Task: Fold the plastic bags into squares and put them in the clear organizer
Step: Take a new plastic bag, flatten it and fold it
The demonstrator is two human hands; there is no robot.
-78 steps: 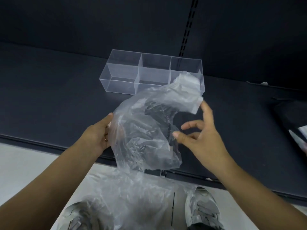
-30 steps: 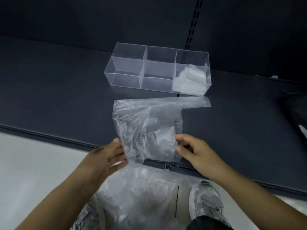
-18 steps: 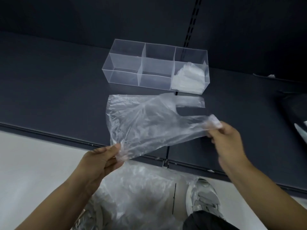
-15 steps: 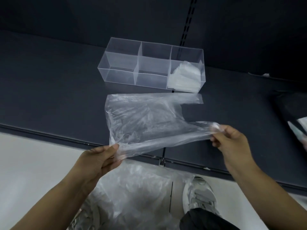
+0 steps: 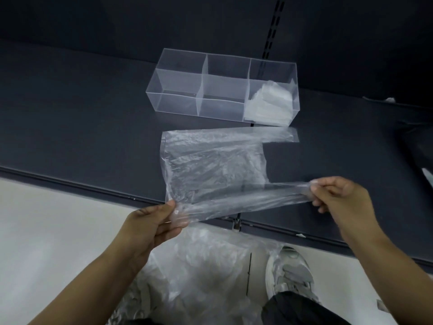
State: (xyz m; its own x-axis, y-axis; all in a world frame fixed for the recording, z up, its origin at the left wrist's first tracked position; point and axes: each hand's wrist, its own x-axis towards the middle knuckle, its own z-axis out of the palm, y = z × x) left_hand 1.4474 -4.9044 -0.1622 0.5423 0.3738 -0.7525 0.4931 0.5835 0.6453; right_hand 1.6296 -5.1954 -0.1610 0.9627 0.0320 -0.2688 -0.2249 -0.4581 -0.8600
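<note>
Left hand [image 5: 150, 221] and right hand [image 5: 339, 198] pinch the plastic bag [image 5: 215, 165] taut

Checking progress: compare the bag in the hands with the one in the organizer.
The held bag is spread open and unfolded; the stored bag is folded into a compact square. The held one lies on the shelf, pinched by both hands; the stored one sits in the organizer's right compartment. Both are clear plastic.

The organizer [image 5: 222, 90] sat far on the shelf [image 5: 82, 118], folded bags [image 5: 269, 106] in its right compartment. Just nearer lay the bag [image 5: 210, 165], its near edge between my left hand [image 5: 152, 221] and right hand [image 5: 339, 198].
</note>
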